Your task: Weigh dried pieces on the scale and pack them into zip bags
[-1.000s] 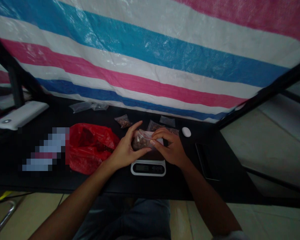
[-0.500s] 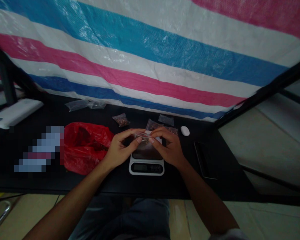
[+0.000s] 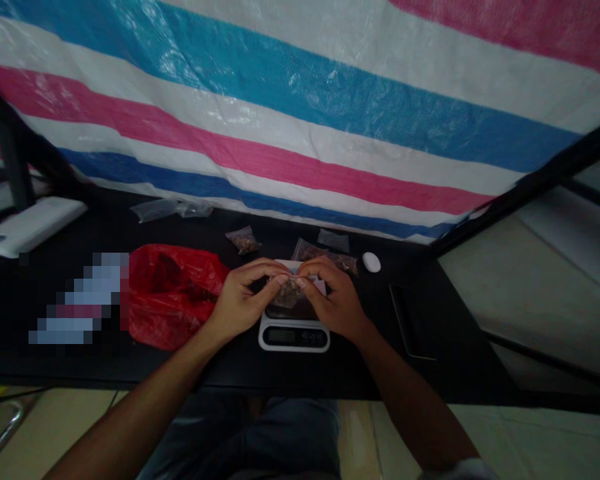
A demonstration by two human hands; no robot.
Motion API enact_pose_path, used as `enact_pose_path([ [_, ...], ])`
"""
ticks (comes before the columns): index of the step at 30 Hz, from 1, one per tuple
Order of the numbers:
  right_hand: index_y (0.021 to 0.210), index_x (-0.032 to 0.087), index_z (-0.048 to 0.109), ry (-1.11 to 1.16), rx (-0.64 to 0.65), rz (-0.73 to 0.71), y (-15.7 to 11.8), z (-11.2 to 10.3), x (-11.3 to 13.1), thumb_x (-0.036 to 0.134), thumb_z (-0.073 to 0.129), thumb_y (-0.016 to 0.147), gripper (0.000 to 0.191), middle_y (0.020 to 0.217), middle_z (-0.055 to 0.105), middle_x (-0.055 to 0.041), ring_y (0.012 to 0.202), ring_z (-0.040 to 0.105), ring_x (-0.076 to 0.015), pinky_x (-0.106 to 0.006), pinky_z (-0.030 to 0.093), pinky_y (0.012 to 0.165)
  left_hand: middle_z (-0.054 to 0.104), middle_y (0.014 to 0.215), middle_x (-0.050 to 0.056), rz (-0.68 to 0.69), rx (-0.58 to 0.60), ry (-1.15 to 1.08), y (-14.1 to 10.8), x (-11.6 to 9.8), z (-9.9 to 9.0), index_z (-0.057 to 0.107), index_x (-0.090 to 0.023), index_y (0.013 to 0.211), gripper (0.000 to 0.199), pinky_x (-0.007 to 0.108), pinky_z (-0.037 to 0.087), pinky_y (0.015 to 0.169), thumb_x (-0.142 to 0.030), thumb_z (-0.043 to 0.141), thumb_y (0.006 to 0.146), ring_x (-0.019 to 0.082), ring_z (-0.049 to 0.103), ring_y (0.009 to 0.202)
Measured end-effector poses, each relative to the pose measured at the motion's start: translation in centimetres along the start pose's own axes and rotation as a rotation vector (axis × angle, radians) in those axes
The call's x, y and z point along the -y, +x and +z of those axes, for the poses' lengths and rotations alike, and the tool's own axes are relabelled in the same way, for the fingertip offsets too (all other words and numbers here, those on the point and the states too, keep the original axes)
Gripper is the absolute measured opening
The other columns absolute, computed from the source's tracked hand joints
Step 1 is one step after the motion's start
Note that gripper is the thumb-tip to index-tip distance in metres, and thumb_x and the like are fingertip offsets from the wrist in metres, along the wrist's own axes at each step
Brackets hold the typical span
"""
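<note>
Both my hands pinch the top edge of a small clear plastic bag (image 3: 286,295) with brown bits in it. My left hand (image 3: 245,293) grips its left corner between thumb and fingers, and my right hand (image 3: 335,293) closes on the right side. The bag is over the dark plate of a white digital kitchen scale (image 3: 294,335); whether it touches the plate I cannot tell. Left of my left hand lies an open red plastic bag (image 3: 173,320), its contents mostly in shadow. Filled small bags (image 3: 314,252) lie just behind my right hand.
Another filled small bag (image 3: 243,240) and flat clear bags (image 3: 155,209) lie toward the back of the black table (image 3: 220,370). At right are a white oval object (image 3: 371,262) and a dark phone-like slab (image 3: 411,320). A striped plastic sheet (image 3: 300,133) hangs behind.
The small bag has tilted so that its brown contents now show below my fingertips. My hands have drawn slightly closer together along its top edge.
</note>
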State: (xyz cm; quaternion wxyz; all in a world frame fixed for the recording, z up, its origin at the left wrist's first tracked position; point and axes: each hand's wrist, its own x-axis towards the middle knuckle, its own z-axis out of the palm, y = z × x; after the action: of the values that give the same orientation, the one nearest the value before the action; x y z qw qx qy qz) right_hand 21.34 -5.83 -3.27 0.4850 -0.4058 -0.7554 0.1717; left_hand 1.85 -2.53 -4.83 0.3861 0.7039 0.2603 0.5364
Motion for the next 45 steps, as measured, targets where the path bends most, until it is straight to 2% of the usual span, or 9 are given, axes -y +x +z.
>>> enact_pose_path([
  [6,0.095,0.024,0.068,0.029,-0.04,-0.03,-0.1,0.3,0.3,0.02,0.065,0.096,0.005,0.092,0.072,-0.0028,0.086,0.068,-0.0179,-0.035,0.055,0.081,0.078,0.089,0.005,-0.008,0.0,-0.052,-0.2,0.2,0.0,0.079,-0.019,0.089,0.004,0.028,0.057,0.079,-0.023,0.077,0.09,0.017,0.073,0.085],
  [10,0.094,0.024,0.07,0.009,-0.047,-0.028,0.0,-0.2,0.3,0.018,0.067,0.094,0.006,0.092,0.073,-0.003,0.086,0.069,-0.0183,-0.035,0.055,0.08,0.076,0.092,0.006,-0.075,-0.064,-0.098,-0.2,0.5,0.0,0.078,-0.018,0.089,0.007,0.028,0.055,0.081,-0.026,0.077,0.091,0.018,0.071,0.088],
  [15,0.091,0.023,0.068,-0.013,-0.047,-0.024,0.1,-0.5,0.0,0.017,0.067,0.093,0.007,0.09,0.072,-0.0023,0.084,0.068,-0.0174,-0.033,0.054,0.079,0.075,0.09,0.006,-0.104,-0.058,-0.151,-0.3,0.3,-0.2,0.078,-0.018,0.089,0.011,0.027,0.055,0.079,-0.028,0.077,0.091,0.017,0.071,0.085],
  [24,0.091,0.023,0.068,-0.01,-0.027,-0.057,0.1,-0.5,0.2,0.015,0.066,0.093,0.009,0.088,0.072,-0.0026,0.082,0.068,-0.0176,-0.033,0.054,0.077,0.076,0.089,0.006,0.006,-0.091,-0.032,-0.3,-0.2,-0.3,0.079,-0.017,0.086,0.012,0.027,0.056,0.077,-0.024,0.073,0.094,0.016,0.072,0.083],
  [39,0.089,0.024,0.069,0.005,-0.041,-0.064,0.0,0.7,0.7,0.016,0.068,0.092,0.009,0.087,0.073,-0.0021,0.082,0.068,-0.0181,-0.034,0.054,0.076,0.076,0.085,0.007,0.077,0.009,0.007,-0.1,-0.3,-0.1,0.077,-0.016,0.085,0.007,0.027,0.057,0.076,-0.02,0.074,0.091,0.016,0.071,0.08],
  [45,0.091,0.023,0.07,0.044,-0.037,-0.019,0.1,0.0,0.5,0.017,0.069,0.093,0.006,0.088,0.073,-0.0027,0.082,0.068,-0.0173,-0.033,0.054,0.076,0.079,0.091,0.008,-0.014,0.016,-0.096,-0.1,-0.3,-0.4,0.081,-0.018,0.088,0.013,0.029,0.059,0.077,-0.026,0.073,0.093,0.018,0.074,0.085],
])
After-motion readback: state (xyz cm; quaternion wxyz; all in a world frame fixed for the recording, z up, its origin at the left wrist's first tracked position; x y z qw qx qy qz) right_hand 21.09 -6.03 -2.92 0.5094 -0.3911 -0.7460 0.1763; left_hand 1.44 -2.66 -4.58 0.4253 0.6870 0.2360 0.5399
